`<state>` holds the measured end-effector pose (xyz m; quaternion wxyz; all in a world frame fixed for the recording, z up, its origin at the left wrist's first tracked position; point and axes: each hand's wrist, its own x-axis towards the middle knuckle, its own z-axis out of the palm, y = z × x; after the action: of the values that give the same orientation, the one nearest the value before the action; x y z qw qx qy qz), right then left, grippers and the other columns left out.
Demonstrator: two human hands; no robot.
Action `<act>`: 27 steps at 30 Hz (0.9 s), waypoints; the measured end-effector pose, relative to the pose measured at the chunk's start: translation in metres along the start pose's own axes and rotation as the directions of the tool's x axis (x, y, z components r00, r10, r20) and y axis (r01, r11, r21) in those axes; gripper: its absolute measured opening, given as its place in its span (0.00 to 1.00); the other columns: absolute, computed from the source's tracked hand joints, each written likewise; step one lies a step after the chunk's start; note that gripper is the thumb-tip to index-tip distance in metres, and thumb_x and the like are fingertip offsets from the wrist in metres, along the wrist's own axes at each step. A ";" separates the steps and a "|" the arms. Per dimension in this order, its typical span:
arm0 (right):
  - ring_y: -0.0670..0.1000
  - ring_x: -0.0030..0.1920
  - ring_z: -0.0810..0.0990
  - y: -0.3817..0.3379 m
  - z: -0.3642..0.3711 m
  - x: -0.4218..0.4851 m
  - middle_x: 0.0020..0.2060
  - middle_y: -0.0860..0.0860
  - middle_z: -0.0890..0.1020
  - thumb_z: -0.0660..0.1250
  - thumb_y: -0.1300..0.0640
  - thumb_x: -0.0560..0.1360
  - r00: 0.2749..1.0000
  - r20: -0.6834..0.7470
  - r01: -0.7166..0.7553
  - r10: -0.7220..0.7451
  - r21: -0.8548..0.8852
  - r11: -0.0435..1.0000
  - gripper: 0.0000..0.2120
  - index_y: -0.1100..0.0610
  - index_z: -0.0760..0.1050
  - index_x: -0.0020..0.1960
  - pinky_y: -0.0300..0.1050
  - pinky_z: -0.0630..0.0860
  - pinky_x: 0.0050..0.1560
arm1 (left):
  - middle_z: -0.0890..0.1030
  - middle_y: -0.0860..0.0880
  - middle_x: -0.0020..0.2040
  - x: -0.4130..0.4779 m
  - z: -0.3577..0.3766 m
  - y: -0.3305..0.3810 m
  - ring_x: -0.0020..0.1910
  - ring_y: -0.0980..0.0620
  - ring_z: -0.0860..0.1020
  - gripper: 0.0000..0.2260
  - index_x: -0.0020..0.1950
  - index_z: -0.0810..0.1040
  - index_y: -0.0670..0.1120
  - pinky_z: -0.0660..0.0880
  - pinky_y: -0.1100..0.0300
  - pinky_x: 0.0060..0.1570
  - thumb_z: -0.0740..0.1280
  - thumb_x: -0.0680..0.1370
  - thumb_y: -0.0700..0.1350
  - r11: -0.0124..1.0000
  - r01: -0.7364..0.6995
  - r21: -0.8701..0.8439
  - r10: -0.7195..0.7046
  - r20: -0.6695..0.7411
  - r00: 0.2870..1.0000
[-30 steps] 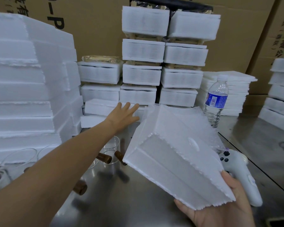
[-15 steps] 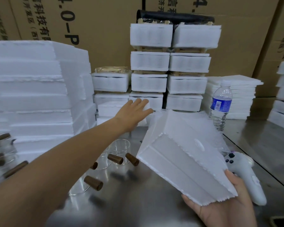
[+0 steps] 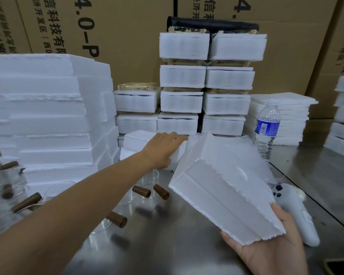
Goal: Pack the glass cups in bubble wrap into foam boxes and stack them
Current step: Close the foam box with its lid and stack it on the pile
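Right hand (image 3: 266, 253) cradles the tilted box (image 3: 222, 187) near right, thumb over its edge — light, crumbly foam, best held underneath. Left hand (image 3: 163, 149), fingers straight, reaches toward a far slab (image 3: 139, 137).

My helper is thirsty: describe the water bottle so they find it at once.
Start at the tall double column of foam boxes against the cardboard wall. Right of it is a low stack of foam sheets; the water bottle stands in front. Alone here, it bears a blue label.
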<state>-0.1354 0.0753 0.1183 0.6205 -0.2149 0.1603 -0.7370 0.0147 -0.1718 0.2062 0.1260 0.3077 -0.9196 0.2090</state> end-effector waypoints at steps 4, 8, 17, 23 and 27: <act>0.59 0.49 0.82 0.001 0.004 0.006 0.60 0.53 0.80 0.71 0.48 0.62 0.997 0.005 0.074 -0.074 0.013 0.997 0.22 0.48 0.81 0.56 0.57 0.72 0.48 | 0.69 0.47 0.64 0.003 0.009 0.002 0.60 0.47 0.70 0.33 0.75 0.56 0.53 0.68 0.57 0.51 0.69 0.75 0.50 1.000 -0.017 -0.008 0.017 0.026 1.000; 0.58 0.47 0.82 0.004 0.006 0.004 0.55 0.52 0.82 0.67 0.48 0.67 0.994 -0.089 0.063 -0.066 -0.036 0.997 0.19 0.48 0.80 0.57 0.55 0.73 0.45 | 0.70 0.47 0.62 0.011 0.011 -0.002 0.59 0.47 0.70 0.35 0.75 0.53 0.53 0.67 0.58 0.46 0.69 0.74 0.54 0.999 -0.014 0.053 0.012 0.034 0.999; 0.53 0.40 0.83 0.003 0.011 0.001 0.44 0.48 0.83 0.56 0.50 0.75 0.992 -0.076 0.098 -0.096 0.014 0.995 0.16 0.48 0.83 0.48 0.50 0.74 0.37 | 0.72 0.46 0.59 0.018 0.014 -0.003 0.56 0.47 0.71 0.36 0.76 0.48 0.54 0.70 0.57 0.44 0.67 0.76 0.49 0.982 -0.020 0.189 0.014 0.033 0.999; 0.58 0.48 0.82 0.002 0.013 0.002 0.55 0.53 0.82 0.74 0.51 0.61 0.990 -0.103 0.102 -0.098 0.034 0.994 0.23 0.49 0.81 0.56 0.57 0.72 0.49 | 0.72 0.47 0.61 0.014 0.004 -0.006 0.57 0.47 0.72 0.37 0.76 0.50 0.54 0.71 0.57 0.47 0.69 0.73 0.45 0.976 -0.022 0.217 0.027 -0.020 0.999; 0.51 0.39 0.84 0.003 0.015 0.000 0.41 0.46 0.84 0.54 0.50 0.76 0.980 -0.109 0.177 -0.167 0.083 0.981 0.18 0.47 0.83 0.43 0.51 0.76 0.39 | 0.73 0.47 0.61 0.010 -0.025 -0.005 0.57 0.46 0.72 0.38 0.75 0.54 0.52 0.73 0.54 0.48 0.71 0.71 0.43 0.984 -0.009 0.177 0.032 -0.130 0.991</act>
<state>-0.1251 0.0756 0.1299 0.5547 -0.1616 0.1383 -0.8044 0.0121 -0.1691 0.2335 0.1567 0.2938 -0.8903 0.3107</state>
